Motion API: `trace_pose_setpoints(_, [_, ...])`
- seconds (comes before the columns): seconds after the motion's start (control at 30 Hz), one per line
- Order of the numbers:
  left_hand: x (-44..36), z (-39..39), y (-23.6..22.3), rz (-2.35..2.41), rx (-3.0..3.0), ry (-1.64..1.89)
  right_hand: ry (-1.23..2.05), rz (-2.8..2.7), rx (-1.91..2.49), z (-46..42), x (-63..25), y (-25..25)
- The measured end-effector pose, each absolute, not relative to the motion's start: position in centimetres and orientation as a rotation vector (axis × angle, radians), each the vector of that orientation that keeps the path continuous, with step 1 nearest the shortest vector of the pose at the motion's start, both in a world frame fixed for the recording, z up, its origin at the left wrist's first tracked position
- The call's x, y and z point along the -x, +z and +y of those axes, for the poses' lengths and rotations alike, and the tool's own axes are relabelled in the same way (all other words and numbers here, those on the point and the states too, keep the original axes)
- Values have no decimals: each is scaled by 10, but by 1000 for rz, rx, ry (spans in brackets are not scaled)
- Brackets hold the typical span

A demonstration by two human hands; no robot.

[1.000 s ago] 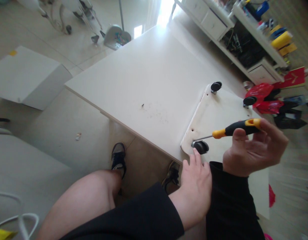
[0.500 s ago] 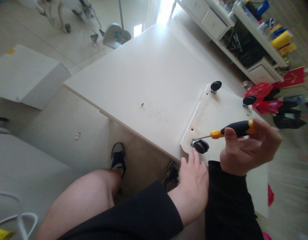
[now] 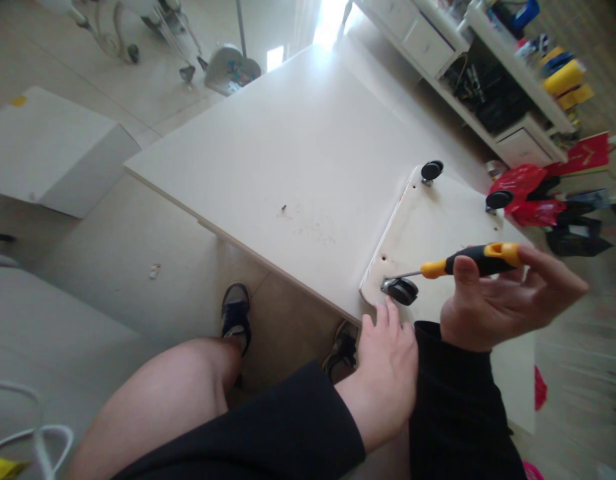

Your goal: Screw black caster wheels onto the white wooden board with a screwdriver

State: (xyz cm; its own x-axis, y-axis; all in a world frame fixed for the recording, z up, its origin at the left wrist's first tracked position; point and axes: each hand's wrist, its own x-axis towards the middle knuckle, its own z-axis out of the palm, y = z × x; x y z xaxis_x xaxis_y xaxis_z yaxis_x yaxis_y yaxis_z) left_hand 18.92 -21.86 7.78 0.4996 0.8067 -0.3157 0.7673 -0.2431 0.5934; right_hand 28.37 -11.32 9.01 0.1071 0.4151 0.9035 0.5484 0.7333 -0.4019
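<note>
The right hand point(image 3: 505, 303) is gripping the screwdriver point(image 3: 449, 264), thumb and fingers bearing on the handle. The tip is meeting the base of the near caster point(image 3: 402, 291). This caster is standing at a corner of the board point(image 3: 433, 230), which is resting on the table point(image 3: 288, 153). The left hand point(image 3: 387, 363) is extending its fingers beside the caster, visibly grasping nothing.

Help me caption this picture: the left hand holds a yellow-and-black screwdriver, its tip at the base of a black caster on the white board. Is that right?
Not quite: the head view shows the right hand holding the yellow-and-black screwdriver, its tip at the base of a black caster on the white board.
</note>
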Motion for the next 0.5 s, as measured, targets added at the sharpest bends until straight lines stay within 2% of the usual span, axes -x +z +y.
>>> trace_pose_setpoints(0.2, [-188, -218, 78, 1257, -2032, 58, 66, -1460, 882, -116, -278, 87])
trace_pose_setpoints(0.4, [-187, -218, 81, 1265, -2042, 44, -115, -1503, 907, -114, -289, 92])
trace_pose_setpoints(0.5, [-187, -217, 82, 1250, -2032, 39, -60, -1471, 903, -114, -287, 90])
